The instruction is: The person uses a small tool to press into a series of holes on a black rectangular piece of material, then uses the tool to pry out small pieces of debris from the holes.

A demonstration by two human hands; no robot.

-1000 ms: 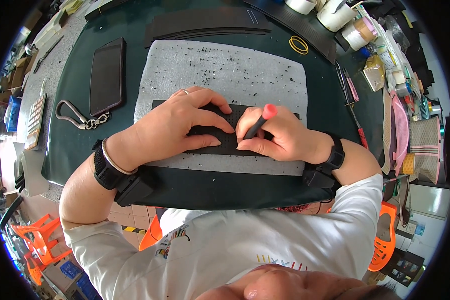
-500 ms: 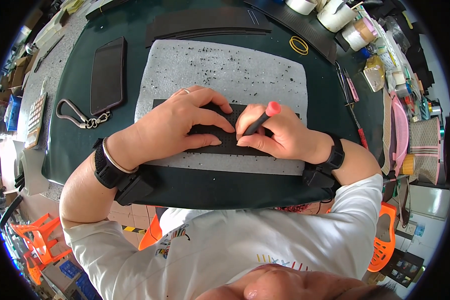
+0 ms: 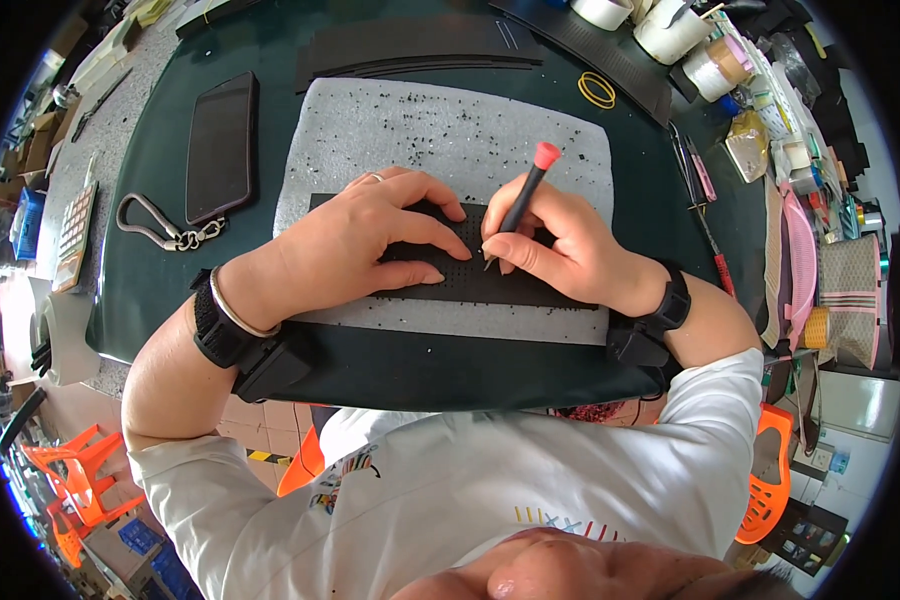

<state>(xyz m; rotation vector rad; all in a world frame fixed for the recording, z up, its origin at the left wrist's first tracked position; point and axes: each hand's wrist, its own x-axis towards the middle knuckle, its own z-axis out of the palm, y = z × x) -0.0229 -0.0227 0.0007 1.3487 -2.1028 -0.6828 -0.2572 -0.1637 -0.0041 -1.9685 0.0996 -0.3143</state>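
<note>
A thin black sheet [image 3: 530,288] with rows of small holes lies across the lower part of a pale foam mat [image 3: 345,140]. My left hand [image 3: 355,235] rests on the sheet's left side, its fingers spread and holding nothing. In my right hand [image 3: 570,240] is a small screwdriver [image 3: 523,200] with a black handle and a red end cap, gripped like a pen. The tool leans with its cap up and away, and its tip is at the sheet, just right of my left fingertips. Whether the tip touches a hole is too small to tell.
Tiny black bits dot the foam mat. A phone [image 3: 222,148] with a strap lies to the left. Black sheets [image 3: 410,48] are stacked at the back, near a yellow band [image 3: 597,90]. Tweezers [image 3: 688,170] and tape rolls [image 3: 718,70] are at the right.
My right hand has opened out slightly and shifted right. The screwdriver's cap has swung away from me, so more of its handle and its tip now show. My left hand has barely moved.
</note>
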